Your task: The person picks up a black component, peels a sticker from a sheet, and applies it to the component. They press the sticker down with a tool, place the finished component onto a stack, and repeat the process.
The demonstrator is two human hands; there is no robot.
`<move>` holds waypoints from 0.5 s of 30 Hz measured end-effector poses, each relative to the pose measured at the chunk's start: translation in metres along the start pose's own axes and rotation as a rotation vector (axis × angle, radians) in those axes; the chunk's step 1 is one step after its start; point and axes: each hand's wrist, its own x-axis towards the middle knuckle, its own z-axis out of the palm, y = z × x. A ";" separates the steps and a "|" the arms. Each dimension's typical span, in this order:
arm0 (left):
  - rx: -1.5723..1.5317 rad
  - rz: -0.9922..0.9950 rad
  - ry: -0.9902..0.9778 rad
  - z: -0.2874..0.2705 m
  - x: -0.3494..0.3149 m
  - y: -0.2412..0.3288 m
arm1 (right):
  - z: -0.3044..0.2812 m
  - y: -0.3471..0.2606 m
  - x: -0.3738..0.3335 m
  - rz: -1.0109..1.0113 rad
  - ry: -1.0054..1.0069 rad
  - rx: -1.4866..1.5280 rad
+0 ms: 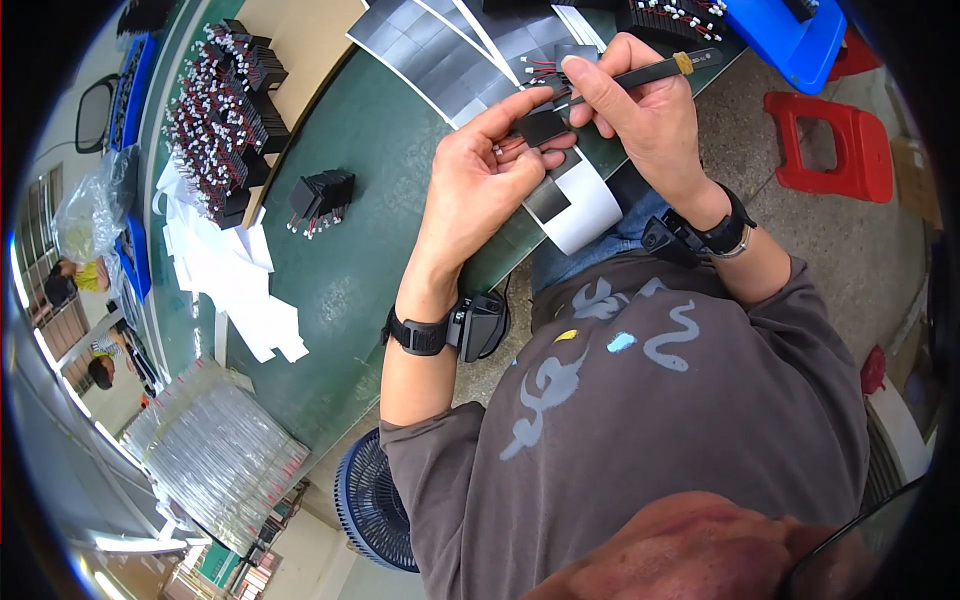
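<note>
My left hand (pixel 470 190) is closed on a small flat black square piece (pixel 541 126), pinched between thumb and fingers. Thin red wires show beside that piece. In my right hand (pixel 655 130) is a pair of dark tweezers (pixel 708 60) with a yellowish band round it; its tips point toward the black piece, and I cannot tell whether they touch it. Below the hands, a curled white backing sheet (pixel 590 208) hangs over the table edge with a dark square on it. Just beyond my fingers lie more black pieces with white-tipped wires (pixel 540 70).
The green table (pixel 370 230) bears a small stack of black wired pieces (pixel 322 194), a large pile (pixel 225 120) by a cardboard edge, white paper scraps (pixel 225 260) and grey-square sheets (pixel 425 55). Red stool (pixel 845 145) and blue stool (pixel 790 40) stand right; a fan (pixel 372 500) stands below.
</note>
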 end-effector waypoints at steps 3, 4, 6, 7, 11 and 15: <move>-0.018 0.008 0.000 0.000 0.000 -0.003 | 0.000 -0.001 0.000 0.019 0.002 0.004; -0.027 0.012 0.002 0.000 0.001 -0.004 | 0.000 -0.001 -0.001 0.028 0.002 0.007; -0.021 0.011 0.002 -0.001 0.001 -0.005 | -0.001 -0.001 0.000 0.021 -0.003 0.021; -0.016 0.010 0.003 -0.002 0.001 -0.006 | -0.002 -0.001 0.000 0.014 -0.009 0.034; -0.013 0.012 0.011 -0.001 0.002 -0.007 | -0.004 -0.001 0.000 0.018 -0.005 0.087; -0.011 0.007 0.016 0.000 0.001 -0.002 | -0.002 -0.005 0.002 0.048 -0.019 0.087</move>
